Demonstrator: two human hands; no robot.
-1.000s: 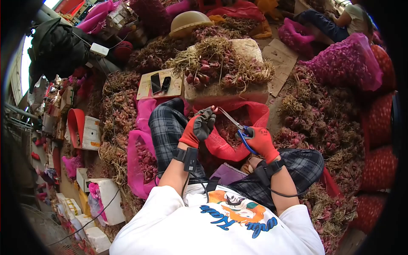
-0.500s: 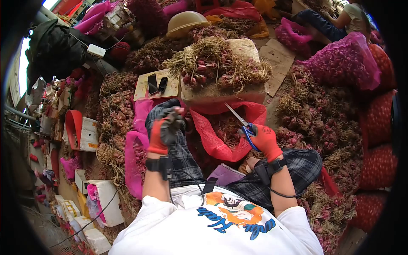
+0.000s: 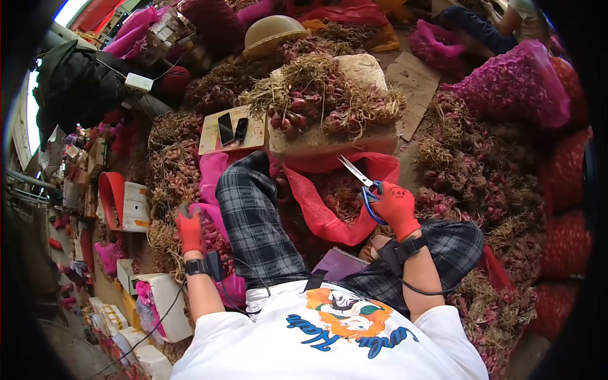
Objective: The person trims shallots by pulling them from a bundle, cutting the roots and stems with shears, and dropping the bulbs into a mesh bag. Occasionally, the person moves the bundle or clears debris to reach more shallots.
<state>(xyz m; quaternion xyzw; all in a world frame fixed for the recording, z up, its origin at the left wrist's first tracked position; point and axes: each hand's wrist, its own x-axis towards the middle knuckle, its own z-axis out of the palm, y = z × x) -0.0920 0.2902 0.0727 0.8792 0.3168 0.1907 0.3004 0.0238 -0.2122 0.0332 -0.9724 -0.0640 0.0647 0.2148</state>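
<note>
My right hand, in a red glove, grips a pair of scissors by the blue handles, blades apart and pointing up-left. Under them a red mesh bag lies with its mouth spread, shallots inside. My left hand, also gloved, is over the left-hand heap of dried shallot bunches, beside a pink mesh bag. Its dark fingertips are apart, partly blending into the heap, and nothing shows in them. More shallot bunches rest on a pale foam block before me.
A phone and a small black object lie on a board. Shallots are heaped at right, near full pink and red sacks. A cable runs along the left. Another person sits at the upper right.
My left hand has swung from above my knee down-left to the shallot heap, and its fingers have spread. My right hand stays nearly in place; the scissor blades are a little wider apart.
</note>
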